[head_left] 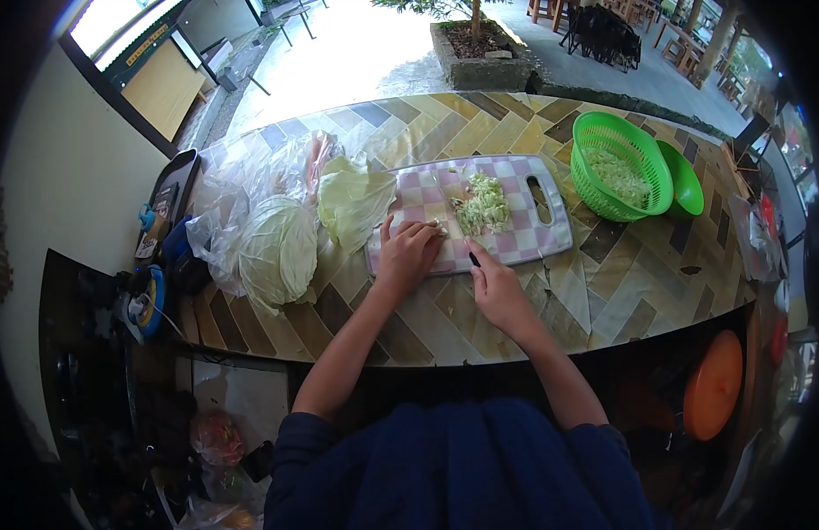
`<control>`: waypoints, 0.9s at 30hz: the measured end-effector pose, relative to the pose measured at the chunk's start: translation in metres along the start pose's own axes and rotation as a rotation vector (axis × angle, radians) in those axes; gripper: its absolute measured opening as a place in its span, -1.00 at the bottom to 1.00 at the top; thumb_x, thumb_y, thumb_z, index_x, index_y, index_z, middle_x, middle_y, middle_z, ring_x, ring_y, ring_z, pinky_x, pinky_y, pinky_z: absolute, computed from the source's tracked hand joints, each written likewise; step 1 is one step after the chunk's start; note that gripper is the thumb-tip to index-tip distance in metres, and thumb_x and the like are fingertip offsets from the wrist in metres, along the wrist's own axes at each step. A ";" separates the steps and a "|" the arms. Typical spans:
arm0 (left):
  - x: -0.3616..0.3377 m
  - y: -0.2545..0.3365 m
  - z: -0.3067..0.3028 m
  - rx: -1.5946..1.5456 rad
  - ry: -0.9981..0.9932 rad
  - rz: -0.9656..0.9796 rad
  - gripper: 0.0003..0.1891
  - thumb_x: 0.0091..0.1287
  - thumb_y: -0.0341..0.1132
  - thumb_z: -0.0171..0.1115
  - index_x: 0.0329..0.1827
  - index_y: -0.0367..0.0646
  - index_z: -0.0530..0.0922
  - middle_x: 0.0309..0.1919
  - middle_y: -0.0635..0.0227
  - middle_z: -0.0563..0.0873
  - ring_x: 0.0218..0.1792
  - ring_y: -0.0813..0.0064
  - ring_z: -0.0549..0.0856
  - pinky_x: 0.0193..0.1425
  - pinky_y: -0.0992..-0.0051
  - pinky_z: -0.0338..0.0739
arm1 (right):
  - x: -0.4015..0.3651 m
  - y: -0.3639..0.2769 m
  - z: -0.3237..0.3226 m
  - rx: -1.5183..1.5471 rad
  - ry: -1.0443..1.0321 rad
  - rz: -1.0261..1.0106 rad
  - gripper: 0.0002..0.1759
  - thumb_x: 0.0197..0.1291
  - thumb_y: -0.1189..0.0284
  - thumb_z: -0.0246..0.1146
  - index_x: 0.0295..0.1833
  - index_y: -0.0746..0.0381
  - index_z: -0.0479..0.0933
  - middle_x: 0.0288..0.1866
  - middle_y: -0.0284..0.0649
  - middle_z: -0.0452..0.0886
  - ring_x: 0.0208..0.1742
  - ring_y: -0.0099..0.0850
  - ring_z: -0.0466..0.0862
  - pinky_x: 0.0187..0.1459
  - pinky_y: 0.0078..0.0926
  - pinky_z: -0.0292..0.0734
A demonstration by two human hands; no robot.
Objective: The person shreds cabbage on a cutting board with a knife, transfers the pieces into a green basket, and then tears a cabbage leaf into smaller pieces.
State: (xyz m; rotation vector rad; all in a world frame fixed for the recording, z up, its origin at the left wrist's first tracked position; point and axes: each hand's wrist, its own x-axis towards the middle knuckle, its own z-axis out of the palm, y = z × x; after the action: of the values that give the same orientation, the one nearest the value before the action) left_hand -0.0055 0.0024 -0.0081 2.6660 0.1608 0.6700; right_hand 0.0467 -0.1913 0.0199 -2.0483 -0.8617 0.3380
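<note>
My right hand (498,290) is wrapped round the black handle of a knife (474,259), its thin blade pointing away across the cutting board. My left hand (409,253) presses down on the board left of the blade, fingers bent over a small piece of cabbage (441,228) that they mostly hide. The cutting board (413,182) is checked pink and white with a grey rim. Right of the blade lies a heap of shredded cabbage (484,205). Loose pale leaves (352,199) overlap the board's left end, and a cabbage head (279,252) sits beside them.
A green colander (595,181) holding shredded cabbage (618,177) stands right of the board, with a green bowl (685,181) against it. Clear plastic bags (219,225) lie behind the cabbage head. The tiled counter (621,283) has a curved front edge.
</note>
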 end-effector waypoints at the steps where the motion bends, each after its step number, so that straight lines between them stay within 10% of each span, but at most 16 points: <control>1: -0.002 -0.001 0.002 -0.007 0.011 0.008 -0.86 0.32 -0.25 0.27 -0.13 -0.03 0.66 -0.03 0.44 0.74 0.10 0.43 0.64 0.48 -0.02 0.07 | 0.002 -0.001 -0.002 0.052 0.010 0.015 -0.47 0.38 0.53 0.05 0.46 0.18 0.28 -0.03 0.23 0.61 -0.17 0.11 0.62 -0.06 -0.24 0.52; 27: -0.003 0.000 -0.002 -0.037 -0.013 0.005 -0.81 0.31 -0.29 0.25 -0.05 -0.06 0.66 0.04 0.38 0.73 0.14 0.37 0.63 0.47 0.01 0.11 | -0.007 -0.020 0.036 -0.101 -0.024 0.054 -0.42 0.40 0.44 0.00 0.52 0.16 0.16 -0.10 0.31 0.55 -0.13 0.24 0.62 -0.07 0.09 0.53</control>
State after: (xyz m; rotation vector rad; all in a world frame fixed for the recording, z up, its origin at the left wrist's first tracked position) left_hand -0.0093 0.0029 -0.0077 2.6360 0.1372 0.6501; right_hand 0.0136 -0.1662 0.0144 -2.1686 -0.8546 0.3561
